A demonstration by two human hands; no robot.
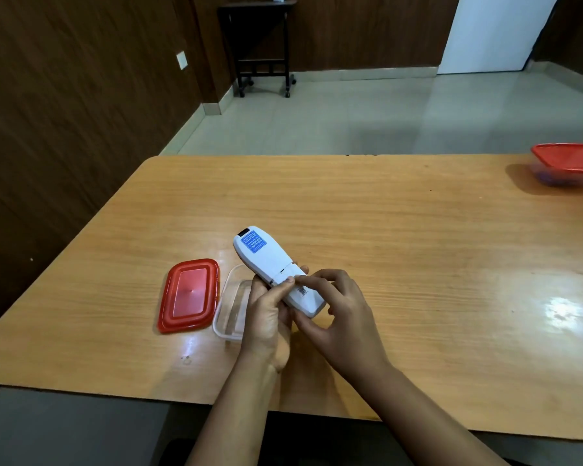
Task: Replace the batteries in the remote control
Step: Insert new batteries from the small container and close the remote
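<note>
Grip: left hand (pixel 266 314) curls round the white remote control (pixel 266 257), back up, over the table (pixel 384 230); right hand (pixel 340 314) pinches its near end, forefinger on the battery cover (pixel 286 272).
Progress: cover seems barely shifted; no batteries visible. Opening, swapping and closing look left to do.
Materials: smooth rounded plastic, blue sticker; clear tub (pixel 231 299) and glossy red lid (pixel 189 295) left of the grip.

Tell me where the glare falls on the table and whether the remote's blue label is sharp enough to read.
Head view: the brightest glare sits on the table toward its right side, with a fainter sheen near the red lid; the blue label on the remote is too small and soft to read; the wide lens curves the right edge of the white door.
</note>
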